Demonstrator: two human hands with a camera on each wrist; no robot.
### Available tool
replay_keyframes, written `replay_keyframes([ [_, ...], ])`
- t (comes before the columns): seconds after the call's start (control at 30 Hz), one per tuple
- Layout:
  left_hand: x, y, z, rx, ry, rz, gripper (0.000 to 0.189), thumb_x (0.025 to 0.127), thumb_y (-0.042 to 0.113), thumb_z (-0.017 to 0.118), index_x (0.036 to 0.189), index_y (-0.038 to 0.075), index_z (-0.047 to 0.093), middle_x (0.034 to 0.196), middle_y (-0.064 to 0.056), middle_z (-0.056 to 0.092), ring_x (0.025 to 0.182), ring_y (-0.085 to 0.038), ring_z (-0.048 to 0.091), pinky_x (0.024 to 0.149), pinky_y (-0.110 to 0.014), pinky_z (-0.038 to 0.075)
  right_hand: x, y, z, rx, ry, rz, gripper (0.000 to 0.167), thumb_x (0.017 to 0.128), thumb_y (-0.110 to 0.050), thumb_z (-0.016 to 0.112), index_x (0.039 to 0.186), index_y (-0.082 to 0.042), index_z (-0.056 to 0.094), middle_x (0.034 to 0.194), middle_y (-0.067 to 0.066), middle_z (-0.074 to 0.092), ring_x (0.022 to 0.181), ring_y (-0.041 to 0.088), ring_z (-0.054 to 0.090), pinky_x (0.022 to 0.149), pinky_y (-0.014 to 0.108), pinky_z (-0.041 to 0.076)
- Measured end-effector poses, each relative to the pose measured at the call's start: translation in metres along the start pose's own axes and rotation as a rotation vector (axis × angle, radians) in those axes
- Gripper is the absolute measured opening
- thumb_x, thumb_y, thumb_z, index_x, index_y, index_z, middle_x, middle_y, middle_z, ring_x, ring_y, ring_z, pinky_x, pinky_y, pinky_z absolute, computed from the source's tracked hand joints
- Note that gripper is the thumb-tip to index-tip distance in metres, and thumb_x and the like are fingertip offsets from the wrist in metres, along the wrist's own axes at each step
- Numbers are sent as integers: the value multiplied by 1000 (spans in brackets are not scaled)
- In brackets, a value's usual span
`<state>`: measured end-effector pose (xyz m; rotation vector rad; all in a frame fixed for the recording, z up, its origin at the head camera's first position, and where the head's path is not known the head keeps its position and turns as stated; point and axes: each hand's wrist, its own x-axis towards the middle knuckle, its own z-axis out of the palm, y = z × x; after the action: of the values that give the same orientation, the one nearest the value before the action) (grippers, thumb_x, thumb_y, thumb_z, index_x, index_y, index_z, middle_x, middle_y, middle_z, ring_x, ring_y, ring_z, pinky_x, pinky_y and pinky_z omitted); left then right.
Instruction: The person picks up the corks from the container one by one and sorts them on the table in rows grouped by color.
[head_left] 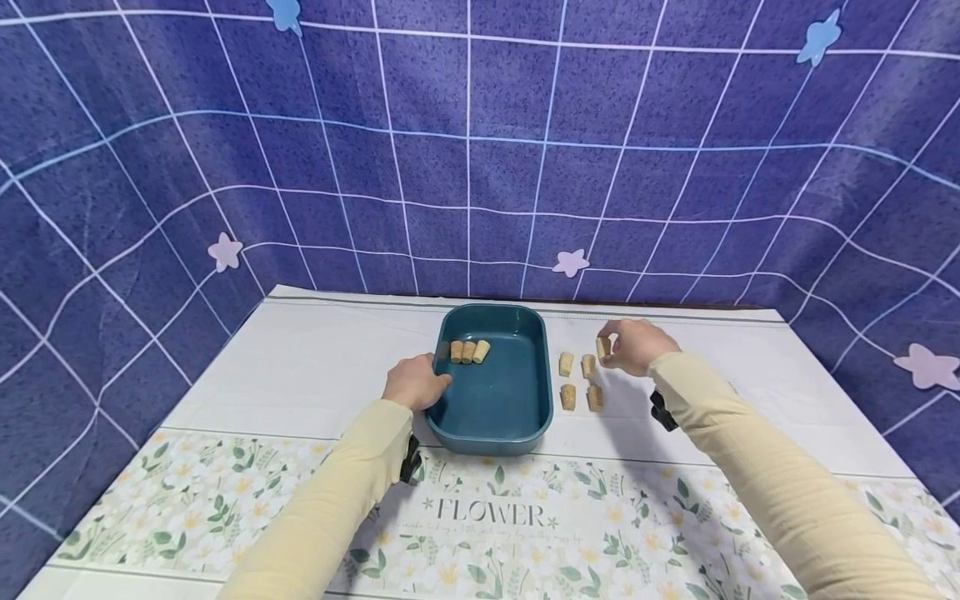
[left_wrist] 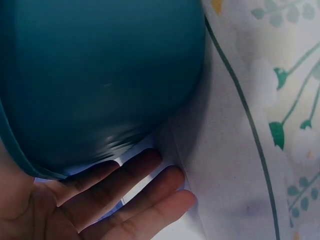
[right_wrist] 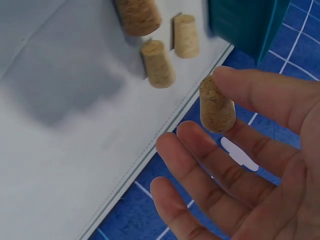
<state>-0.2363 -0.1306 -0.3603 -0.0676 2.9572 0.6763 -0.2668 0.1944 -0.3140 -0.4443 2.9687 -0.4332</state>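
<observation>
My right hand point(head_left: 640, 346) pinches a cork point(right_wrist: 217, 107) crosswise to the thumb point(right_wrist: 267, 92). Tray point(head_left: 495, 404) lies left of it, gripped by my left hand point(head_left: 415, 383).

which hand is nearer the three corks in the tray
Left. The left hand holds the tray near the three corks; the right hand pinches another cork out past the tray's right side.

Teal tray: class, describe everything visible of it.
The teal tray is deep and rectangular, with rounded corners and a narrow rim; it looks smooth and slightly glossy, perhaps plastic. It sits open side up on the table cover. Three corks are inside near its left wall. The left hand grips the left rim, thumb over the edge, fingers outside.
</observation>
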Motion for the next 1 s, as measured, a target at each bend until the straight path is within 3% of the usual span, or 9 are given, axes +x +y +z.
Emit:
replay_keyframes([
  [0.53,-2,1,-1,6,-1,6,43,102,22,58,134,-6,60,123,-25,67,114,-41,64,99,-51,50,7,23,17,12,-4,75,49,83,-13,74,129,2,63,94,14,72,80,27,63,73,46,53],
  [0.8,-3,2,-1,-7,-4,-5,45,102,22,58,137,-7,57,126,-26,65,116,-41,63,100,-51,49,12,26,23,-3,-14,108,50,80,-12,71,128,1,64,122,32,64,84,32,60,74,49,53],
  [1.0,-3,2,-1,-5,-2,-10,45,102,22,58,137,-8,57,125,-26,66,114,-40,64,99,-51,50,10,25,25,-18,-28,118,45,83,-10,63,126,1,65,124,33,62,86,35,59,72,49,52],
])
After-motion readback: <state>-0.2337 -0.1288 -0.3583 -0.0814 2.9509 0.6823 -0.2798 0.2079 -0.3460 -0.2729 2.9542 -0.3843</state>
